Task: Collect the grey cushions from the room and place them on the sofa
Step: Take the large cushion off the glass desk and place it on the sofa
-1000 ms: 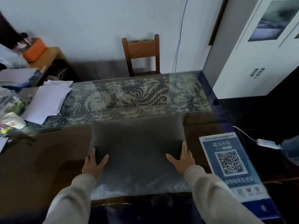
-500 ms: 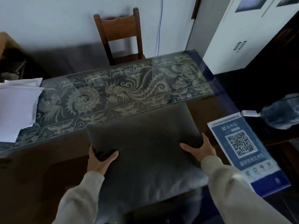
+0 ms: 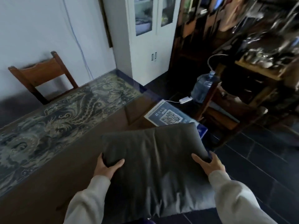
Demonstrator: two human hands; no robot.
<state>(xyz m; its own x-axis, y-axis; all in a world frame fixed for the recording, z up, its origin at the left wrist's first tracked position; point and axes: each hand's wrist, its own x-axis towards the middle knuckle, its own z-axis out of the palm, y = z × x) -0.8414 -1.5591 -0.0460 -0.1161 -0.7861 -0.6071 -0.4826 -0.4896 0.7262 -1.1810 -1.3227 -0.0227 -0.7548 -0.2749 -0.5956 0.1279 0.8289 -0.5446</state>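
Head view: left hand [image 3: 108, 167] and right hand [image 3: 208, 164] are clamping the grey cushion [image 3: 155, 157] by opposite edges, likely keeping it level for carrying.

Open dark tiled floor [image 3: 252, 160] lies to the right. A glass-topped table [image 3: 48, 159] fills the left side. Ahead on the right, a water bottle [image 3: 203, 85], a wooden stand [image 3: 226, 110] and cluttered shelves [image 3: 267, 46] block the way; a white cabinet [image 3: 145, 46] stands against the far wall.
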